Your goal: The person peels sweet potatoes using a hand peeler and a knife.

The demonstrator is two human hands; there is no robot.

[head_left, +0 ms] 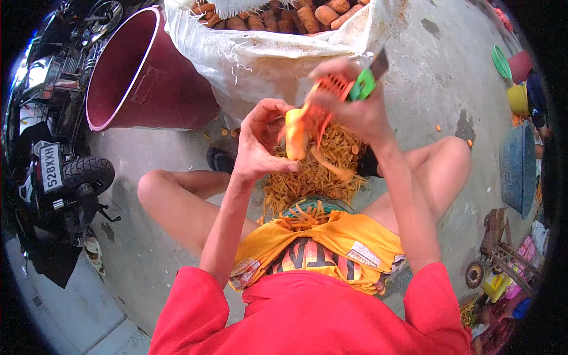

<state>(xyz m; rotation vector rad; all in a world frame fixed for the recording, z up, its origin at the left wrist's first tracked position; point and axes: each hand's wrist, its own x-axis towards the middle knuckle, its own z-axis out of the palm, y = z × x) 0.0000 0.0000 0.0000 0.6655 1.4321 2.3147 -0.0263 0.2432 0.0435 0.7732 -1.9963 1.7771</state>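
Both grips are full: left hand (258, 142) holding carrot (294, 136), right hand (362, 112) orange peeler (332, 87), peelings (287, 184) beneath, sack (266, 58) ahead

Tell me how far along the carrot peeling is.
Under way, with plenty left. Done: a thick heap of peelings lies between the legs; I can't make out a finished batch. In hand: the left hand holds a bright orange carrot beside the orange peeler in the right hand; blur hides whether any skin remains. Left: many brownish carrots in the white sack.
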